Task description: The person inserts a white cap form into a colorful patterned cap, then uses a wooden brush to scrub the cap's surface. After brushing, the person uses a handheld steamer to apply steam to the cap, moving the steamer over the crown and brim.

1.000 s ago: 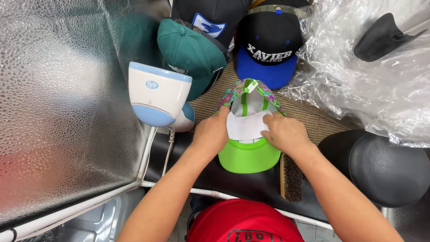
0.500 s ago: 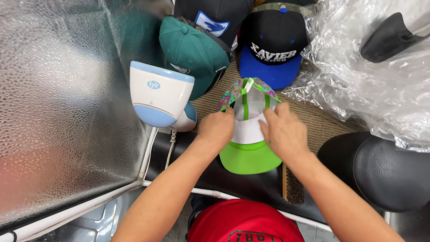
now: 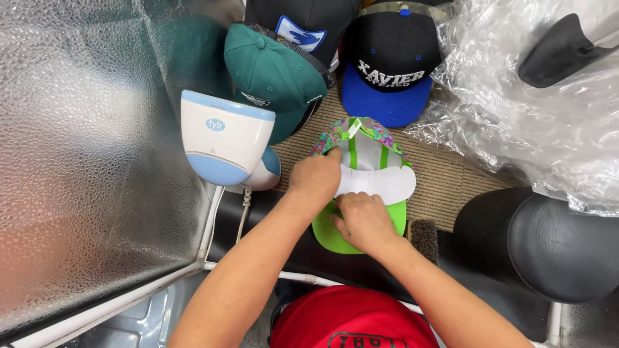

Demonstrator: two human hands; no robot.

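The right hand [image 3: 365, 222] lies palm-down on the bright green brim of the upturned cap [image 3: 361, 187], fingers curled loosely and pressing rather than gripping; whether a fingertip hooks under the brim's edge cannot be seen. The left hand [image 3: 316, 177] sits just beyond it, on the cap's left side, its fingers bent over the near edge of the white liner [image 3: 380, 182] and seemingly pinching the cap's rim there, though the thumb is hidden. The cap lies directly ahead of both hands on the ribbed tan mat [image 3: 451, 180], its long axis running away from the person, brim nearest the body and the floral crown at the far end. The right hand is nearer the brim, the left nearer the crown. Left of the cap stands a white and blue device [image 3: 222, 138]; beyond it lie a green cap [image 3: 274, 77] and a black and blue cap [image 3: 390, 64], with crumpled clear plastic [image 3: 535, 122] to the right
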